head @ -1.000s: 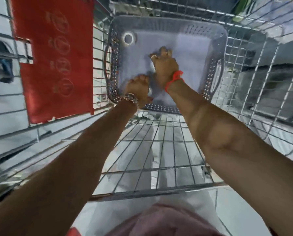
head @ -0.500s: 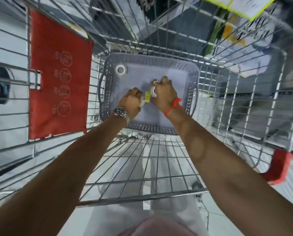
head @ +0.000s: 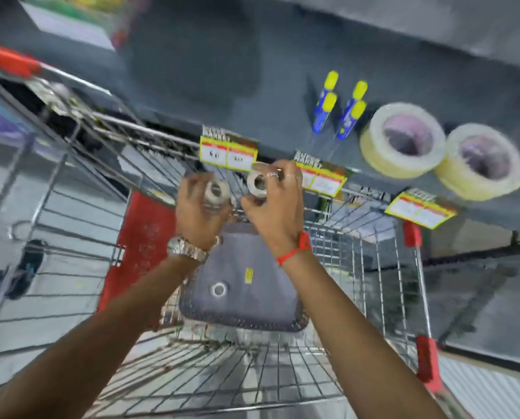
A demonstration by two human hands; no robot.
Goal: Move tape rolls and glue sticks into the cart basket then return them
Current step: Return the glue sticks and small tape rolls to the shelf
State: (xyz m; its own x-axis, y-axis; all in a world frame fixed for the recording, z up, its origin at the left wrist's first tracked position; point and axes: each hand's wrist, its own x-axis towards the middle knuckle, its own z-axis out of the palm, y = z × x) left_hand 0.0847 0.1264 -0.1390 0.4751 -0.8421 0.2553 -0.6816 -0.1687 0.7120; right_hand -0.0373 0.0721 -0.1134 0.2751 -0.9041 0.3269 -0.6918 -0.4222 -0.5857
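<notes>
My left hand [head: 198,213] grips a small clear tape roll [head: 216,190]. My right hand [head: 275,207] grips another small tape roll [head: 257,182]. Both hands are raised above the cart, just in front of the dark shelf's edge. Below them the grey perforated basket [head: 252,319] sits in the wire cart and holds one small tape roll [head: 218,289] and a small yellow label [head: 248,275]. On the shelf lie several blue glue sticks with yellow caps [head: 339,105] and two large cream tape rolls [head: 402,140], [head: 482,161].
The wire shopping cart [head: 373,267] has a red flap [head: 137,246] on its left wall and red corner guards [head: 428,361]. Yellow price tags [head: 228,152] hang along the dark shelf [head: 207,71] edge. Another cart's red handle [head: 7,62] is at upper left.
Both hands rose out of the basket, each with a small tape roll, up to the shelf edge. The view tilted upward, so the shelf with glue sticks and large rolls came into sight.
</notes>
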